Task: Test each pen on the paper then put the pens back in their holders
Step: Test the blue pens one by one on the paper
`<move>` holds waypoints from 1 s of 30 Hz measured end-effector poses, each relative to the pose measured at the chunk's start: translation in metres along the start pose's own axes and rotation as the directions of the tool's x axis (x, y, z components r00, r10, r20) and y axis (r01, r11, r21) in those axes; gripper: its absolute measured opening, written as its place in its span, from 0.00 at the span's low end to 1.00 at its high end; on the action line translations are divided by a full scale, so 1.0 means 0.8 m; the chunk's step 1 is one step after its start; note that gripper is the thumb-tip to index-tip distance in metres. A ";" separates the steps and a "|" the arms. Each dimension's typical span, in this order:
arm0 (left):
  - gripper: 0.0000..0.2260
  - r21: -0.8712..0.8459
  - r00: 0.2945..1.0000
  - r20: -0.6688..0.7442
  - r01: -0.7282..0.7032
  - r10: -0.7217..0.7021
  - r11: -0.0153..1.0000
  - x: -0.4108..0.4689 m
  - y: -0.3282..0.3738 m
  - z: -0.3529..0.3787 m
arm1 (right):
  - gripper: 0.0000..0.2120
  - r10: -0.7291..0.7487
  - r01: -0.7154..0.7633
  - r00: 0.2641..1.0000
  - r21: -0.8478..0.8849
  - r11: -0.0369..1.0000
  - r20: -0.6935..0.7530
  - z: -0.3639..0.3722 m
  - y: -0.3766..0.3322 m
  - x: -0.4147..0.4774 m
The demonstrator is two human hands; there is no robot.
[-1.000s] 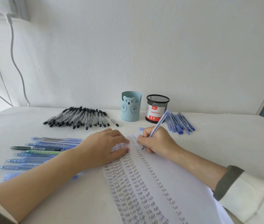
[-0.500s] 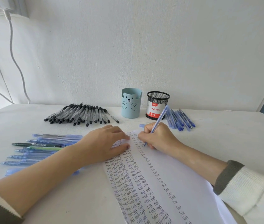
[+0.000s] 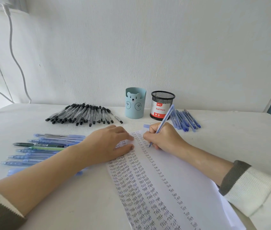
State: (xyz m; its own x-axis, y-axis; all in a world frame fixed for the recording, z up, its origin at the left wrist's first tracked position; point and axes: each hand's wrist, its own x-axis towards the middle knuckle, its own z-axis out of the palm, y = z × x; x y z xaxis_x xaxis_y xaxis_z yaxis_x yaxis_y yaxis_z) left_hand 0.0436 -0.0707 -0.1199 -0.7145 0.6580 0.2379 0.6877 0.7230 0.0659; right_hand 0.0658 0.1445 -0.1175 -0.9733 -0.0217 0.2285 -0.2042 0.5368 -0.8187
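A white sheet of paper (image 3: 186, 188) covered with columns of the word "Test" lies in front of me. My right hand (image 3: 164, 138) grips a blue pen (image 3: 163, 122), its tip touching the paper near the top. Flat on the sheet's upper left part rests my left hand (image 3: 109, 145), fingers straight. Behind the paper stand a light blue bear holder (image 3: 135, 103) and a black mesh holder (image 3: 161, 105) labelled "Ball Pens". A small blue pen cap (image 3: 146, 126) lies just beyond my right hand.
A row of black pens (image 3: 83, 115) lies at the back left. Blue pens (image 3: 185, 120) lie right of the mesh holder. More blue pens, with a black and a green one (image 3: 40, 147), lie left of my left arm. Cables (image 3: 15, 55) hang on the wall.
The view has tilted slightly. My right hand's pen tip has shifted a little on the paper. My left hand stays flat on the sheet.
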 end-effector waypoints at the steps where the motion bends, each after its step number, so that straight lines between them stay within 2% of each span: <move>1: 0.33 -0.001 1.000 0.002 0.000 0.000 1.000 0.000 0.000 0.000 | 0.13 0.002 -0.002 1.000 0.006 1.000 0.001 0.000 0.000 0.000; 3: 0.33 -0.001 1.000 0.004 0.002 -0.002 1.000 0.001 0.000 -0.001 | 0.12 0.002 -0.002 1.000 0.014 1.000 0.001 -0.001 0.000 0.000; 6: 0.33 0.003 1.000 0.007 0.001 -0.001 1.000 0.000 0.001 -0.001 | 0.16 0.001 -0.001 1.000 0.008 1.000 -0.004 -0.001 0.000 0.000; 14: 0.32 -0.016 1.000 0.005 0.002 -0.002 1.000 0.000 0.001 -0.002 | 0.12 0.008 -0.008 1.000 0.012 1.000 -0.022 -0.001 0.000 0.000; 18: 0.32 -0.017 1.000 0.015 0.006 -0.006 1.000 -0.002 0.000 -0.001 | 0.15 0.007 0.001 0.997 0.098 0.995 -0.077 -0.009 0.006 0.009; 20: 0.33 -0.018 1.000 0.017 0.004 -0.004 1.000 -0.001 0.000 -0.002 | 0.13 -0.011 0.021 0.997 0.122 0.992 -0.082 -0.020 0.004 0.013; 22: 0.32 -0.018 1.000 0.019 -0.002 0.002 1.000 0.000 0.000 -0.002 | 0.05 -0.056 0.064 0.997 0.198 0.978 -0.046 -0.033 0.001 0.019; 24: 0.32 -0.017 1.000 0.019 -0.004 0.004 1.000 -0.001 -0.001 -0.002 | 0.08 -0.089 0.098 0.995 0.257 0.961 -0.045 -0.047 0.002 0.027; 26: 0.31 -0.016 1.000 0.017 -0.002 0.002 1.000 -0.001 -0.002 -0.001 | 0.11 -0.039 0.072 0.995 0.382 0.922 -0.094 -0.060 0.002 0.032; 28: 0.31 -0.018 1.000 0.016 -0.002 0.002 1.000 0.000 -0.003 0.000 | 0.12 0.064 0.014 0.990 0.543 0.840 -0.126 -0.073 -0.002 0.036; 30: 0.31 -0.021 1.000 0.018 -0.005 0.005 1.000 0.000 -0.003 -0.001 | 0.10 0.133 -0.012 0.979 0.611 0.791 -0.153 -0.085 -0.003 0.040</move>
State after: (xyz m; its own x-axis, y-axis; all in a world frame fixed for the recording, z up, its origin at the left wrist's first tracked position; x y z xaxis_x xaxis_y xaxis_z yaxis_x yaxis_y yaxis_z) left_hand 0.0421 -0.0725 -0.1196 -0.7130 0.6654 0.2210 0.6938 0.7151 0.0853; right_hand 0.0426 0.1999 -0.0721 -0.9643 0.1789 0.1953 -0.2138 -0.0906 -0.9727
